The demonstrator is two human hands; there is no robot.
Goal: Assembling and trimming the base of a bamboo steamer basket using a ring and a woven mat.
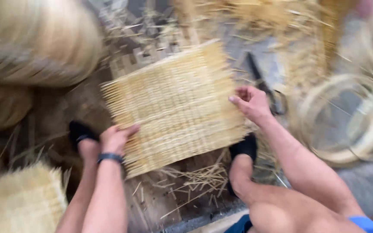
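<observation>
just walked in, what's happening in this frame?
A person sits low over a square woven straw-coloured mat and grips it with both bare hands: the left hand on its lower left edge, the right hand on its right edge. The mat lies on wooden boards between the person's feet, with loose straw scraps below it. A dark-handled tool lies just past the right hand, and coiled hoops sit to the right. The picture is motion-blurred.
</observation>
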